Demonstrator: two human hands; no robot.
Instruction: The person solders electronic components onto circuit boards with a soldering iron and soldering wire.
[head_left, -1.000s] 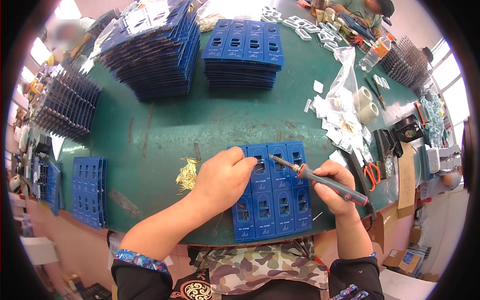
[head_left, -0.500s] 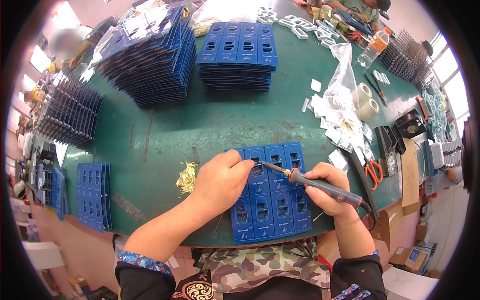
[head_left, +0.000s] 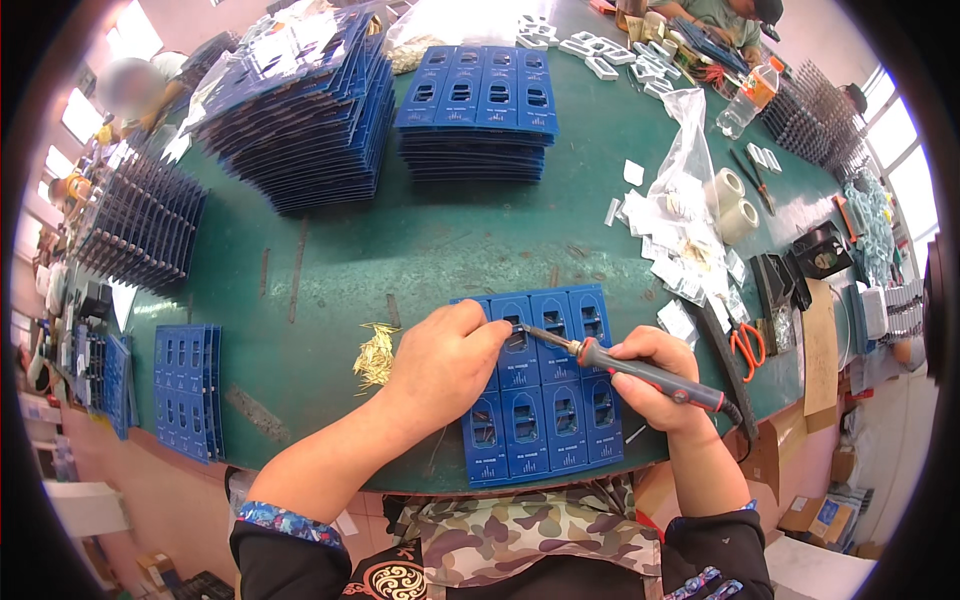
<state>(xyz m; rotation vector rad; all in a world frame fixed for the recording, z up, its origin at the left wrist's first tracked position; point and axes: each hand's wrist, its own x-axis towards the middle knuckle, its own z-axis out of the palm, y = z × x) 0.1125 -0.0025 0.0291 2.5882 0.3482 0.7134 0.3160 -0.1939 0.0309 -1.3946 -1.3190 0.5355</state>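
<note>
A blue circuit board panel [head_left: 546,385] with two rows of cut-out windows lies at the table's front edge. My right hand [head_left: 655,375] is closed round the grey and red handle of a soldering iron [head_left: 640,368]. Its tip points left and meets an upper window of the panel, close to my left fingertips. My left hand [head_left: 450,350] is pinched over the panel's upper left part; whatever is between its fingers is too small or hidden to make out. Left of that hand lies a small heap of thin, gold-coloured pins [head_left: 375,356].
Tall stacks of blue panels [head_left: 300,130] and a lower stack [head_left: 475,150] stand at the back. More panels [head_left: 185,390] rest at left. To the right are white pieces and a plastic bag [head_left: 685,150], tape rolls [head_left: 735,205], orange-handled scissors [head_left: 747,348] and a bottle [head_left: 750,98]. Other people sit beyond.
Both hands, the soldering iron and the panel hold almost the same places. No clear movement shows beyond a very slight shift of the whole view.
</note>
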